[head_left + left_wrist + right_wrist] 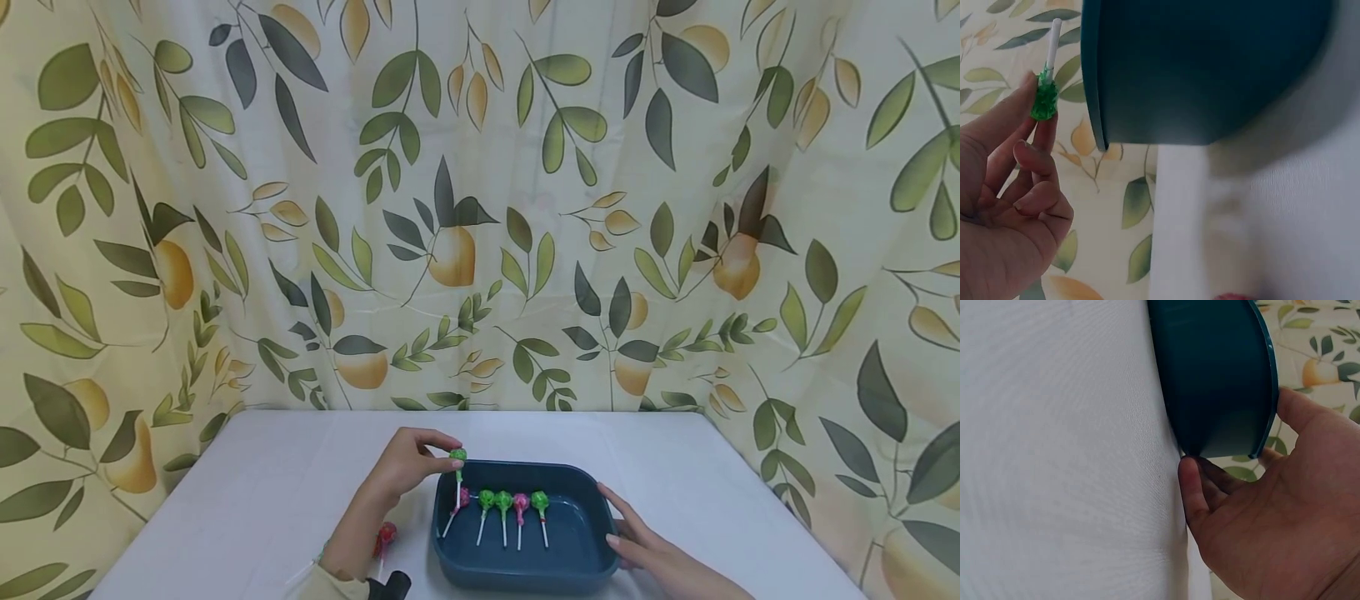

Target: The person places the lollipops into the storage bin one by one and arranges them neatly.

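My left hand (411, 463) pinches a green lollipop (458, 455) by its wrapped head, white stick pointing down, over the left end of a dark blue box (517, 579). The left wrist view shows the same green lollipop (1045, 102) between thumb and fingertips, beside the box wall (1166, 75). Inside the box several lollipops lie in a row: a pink one (462, 498) at the left, partly covered by the held stick, then green ones (503, 501) and another pink one (521, 502). My right hand (643, 537) holds the box's right end from outside, its fingers spread against the wall and rim (1270, 375).
A red lollipop (387, 533) lies on the white table (315, 467), left of the box and partly behind my left forearm. A bit of green shows by the sleeve, mostly hidden. A leaf-patterned curtain (480, 250) hangs behind the table.
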{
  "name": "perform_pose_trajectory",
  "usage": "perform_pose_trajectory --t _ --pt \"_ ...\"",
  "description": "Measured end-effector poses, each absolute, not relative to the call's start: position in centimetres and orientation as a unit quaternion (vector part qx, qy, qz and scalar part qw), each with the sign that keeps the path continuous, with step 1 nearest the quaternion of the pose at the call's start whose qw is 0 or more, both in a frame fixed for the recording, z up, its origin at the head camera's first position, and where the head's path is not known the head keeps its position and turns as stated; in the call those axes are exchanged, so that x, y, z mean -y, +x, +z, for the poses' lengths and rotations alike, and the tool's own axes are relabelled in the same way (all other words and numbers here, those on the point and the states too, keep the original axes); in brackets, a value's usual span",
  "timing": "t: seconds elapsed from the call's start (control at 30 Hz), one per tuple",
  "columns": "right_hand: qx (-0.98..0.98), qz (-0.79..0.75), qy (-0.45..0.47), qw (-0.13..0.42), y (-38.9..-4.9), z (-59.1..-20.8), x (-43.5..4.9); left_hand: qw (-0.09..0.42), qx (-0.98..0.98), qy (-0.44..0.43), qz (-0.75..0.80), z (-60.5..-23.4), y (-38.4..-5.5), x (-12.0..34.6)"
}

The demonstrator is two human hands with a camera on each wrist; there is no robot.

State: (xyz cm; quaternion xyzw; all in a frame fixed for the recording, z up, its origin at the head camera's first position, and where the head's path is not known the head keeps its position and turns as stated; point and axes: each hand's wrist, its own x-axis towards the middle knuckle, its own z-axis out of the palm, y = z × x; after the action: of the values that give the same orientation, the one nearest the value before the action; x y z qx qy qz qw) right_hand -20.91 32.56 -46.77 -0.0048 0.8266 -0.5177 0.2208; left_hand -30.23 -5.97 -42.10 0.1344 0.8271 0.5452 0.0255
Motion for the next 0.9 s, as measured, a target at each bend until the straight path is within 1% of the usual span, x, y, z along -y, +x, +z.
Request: perform_pose_trajectory --t 0.3,0.63,0.9 --pt "-0.821 -0.525 -0.009 0.226 -21.0 -46.9 -32.8 0.028 -0.814 0.16 0.558 -41.9 -30.0 3.4" --pt "-0.824 -0.521 -0.008 0.223 -20.9 -46.8 -32.6 0.044 -0.797 0.184 0.573 -42.7 -29.7 1.2" --pt "-0.821 -0.526 -0.011 0.222 -20.8 -46.9 -32.6 0.047 -0.783 0.194 0.588 -43.0 -29.5 -0.7"
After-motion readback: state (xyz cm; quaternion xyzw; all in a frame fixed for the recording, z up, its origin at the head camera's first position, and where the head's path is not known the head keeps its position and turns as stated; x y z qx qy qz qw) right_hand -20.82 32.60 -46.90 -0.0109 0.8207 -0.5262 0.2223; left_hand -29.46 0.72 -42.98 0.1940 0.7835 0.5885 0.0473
